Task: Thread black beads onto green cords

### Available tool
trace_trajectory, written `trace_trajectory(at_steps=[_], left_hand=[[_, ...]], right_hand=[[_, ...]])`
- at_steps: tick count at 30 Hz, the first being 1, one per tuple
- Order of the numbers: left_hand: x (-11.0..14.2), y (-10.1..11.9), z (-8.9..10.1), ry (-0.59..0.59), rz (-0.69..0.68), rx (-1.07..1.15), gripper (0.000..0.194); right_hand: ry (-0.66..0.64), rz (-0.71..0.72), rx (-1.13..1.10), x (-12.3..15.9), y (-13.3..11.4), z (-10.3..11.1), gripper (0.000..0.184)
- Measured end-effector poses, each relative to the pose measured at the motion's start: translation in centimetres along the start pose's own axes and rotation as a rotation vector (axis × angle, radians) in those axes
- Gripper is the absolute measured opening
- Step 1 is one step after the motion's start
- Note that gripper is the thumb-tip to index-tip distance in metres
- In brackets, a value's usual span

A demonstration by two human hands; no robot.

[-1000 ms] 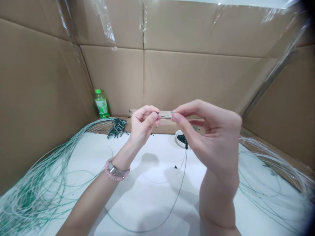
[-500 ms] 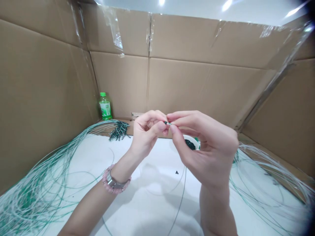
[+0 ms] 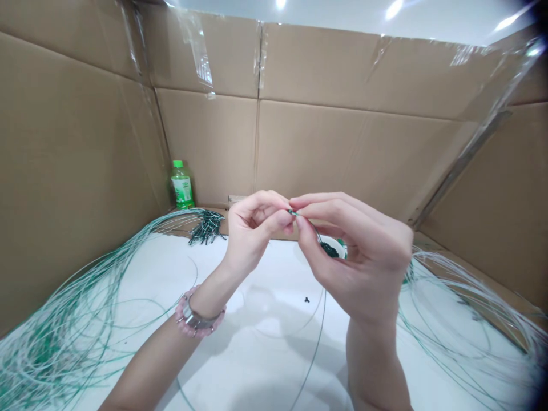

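Head view, looking down at our two bare hands raised close together over a white desk (image 3: 261,371). Our left hand (image 3: 254,225) and right hand (image 3: 357,254) meet near the middle of the view. The fingers (image 3: 274,201) of the left hand are curled, and its thumb and forefinger pinch a green wire tip (image 3: 293,212). The right thumb and forefinger close on the same tip from the other side, so both grips are firm. Something tiny and dark sits at the tip, too small to make out. From there, a thin green-coated wire (image 3: 319,337) drops past the right palm to the desk at about 6 o'clock.

Just behind the right hand, at about 12 o'clock, stands a small white bowl (image 3: 340,245) of dark green beads (image 3: 329,249). A few loose dark beads (image 3: 307,299) lie on the desk, well below it. At about 11 o'clock, a bunch of bead-tipped wire ends (image 3: 206,227) lies against the cardboard wall (image 3: 342,154), near a green-capped plastic bottle (image 3: 182,185). Loose green-and-white wire coils sprawl at about 8 o'clock (image 3: 55,342) and 4 o'clock (image 3: 462,319). Our left wrist wears a metal watch (image 3: 193,318) and a pink beaded bracelet (image 3: 182,315).
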State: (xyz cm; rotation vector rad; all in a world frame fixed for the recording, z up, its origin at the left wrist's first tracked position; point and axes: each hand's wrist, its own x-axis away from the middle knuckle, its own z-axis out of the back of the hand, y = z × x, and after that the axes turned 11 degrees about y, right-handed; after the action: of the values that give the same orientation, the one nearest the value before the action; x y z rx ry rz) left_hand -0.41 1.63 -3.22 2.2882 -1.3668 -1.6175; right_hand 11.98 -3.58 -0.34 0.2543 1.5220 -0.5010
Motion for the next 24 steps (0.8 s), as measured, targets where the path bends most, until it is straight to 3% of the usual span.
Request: trace_trajectory(at_steps=[24], left_hand=[[0.17, 0.46, -0.36, -0.015, -0.035, -0.116, 0.006]], right_hand=[[-0.026, -0.003, 0.014, -0.16, -0.10, 0.60, 0.021]])
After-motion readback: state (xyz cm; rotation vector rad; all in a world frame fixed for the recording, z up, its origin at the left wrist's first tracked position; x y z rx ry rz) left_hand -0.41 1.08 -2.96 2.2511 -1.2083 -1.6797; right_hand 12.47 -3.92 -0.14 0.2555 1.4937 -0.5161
